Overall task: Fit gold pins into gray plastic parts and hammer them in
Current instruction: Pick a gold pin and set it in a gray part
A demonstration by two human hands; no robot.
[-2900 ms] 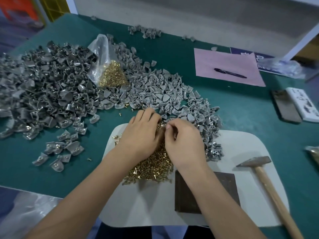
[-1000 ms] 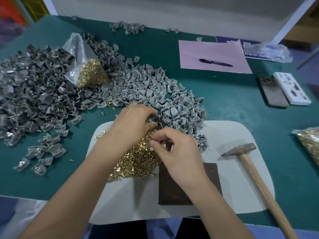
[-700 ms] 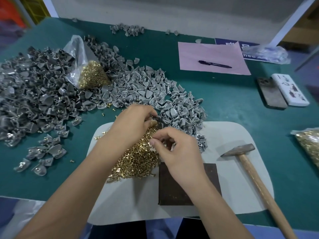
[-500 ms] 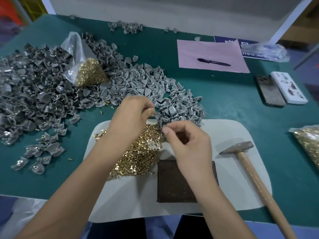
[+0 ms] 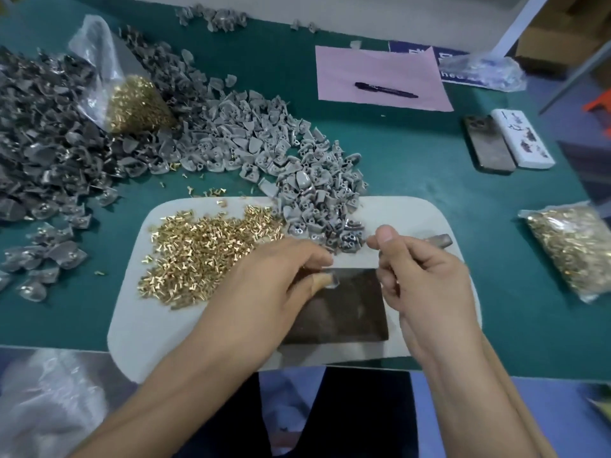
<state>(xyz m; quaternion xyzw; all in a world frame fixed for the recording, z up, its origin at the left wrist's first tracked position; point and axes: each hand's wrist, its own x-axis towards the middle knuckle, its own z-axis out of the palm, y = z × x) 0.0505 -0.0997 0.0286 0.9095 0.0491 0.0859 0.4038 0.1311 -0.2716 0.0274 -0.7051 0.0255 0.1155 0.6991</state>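
The dark heap of gray plastic parts [image 5: 43,137] at far left shows gold glints, judged already pinned; the lighter heap [image 5: 264,153] awaits, uncounted. One loose pile of gold pins [image 5: 205,252] on the white mat [image 5: 413,213]; two bags. Left hand [image 5: 264,292] pinches one part on the dark block [image 5: 344,312]. Right hand [image 5: 426,285] curls round the hammer [image 5: 438,241].

Bare forearms, sleeveless left hand [image 5: 264,292]
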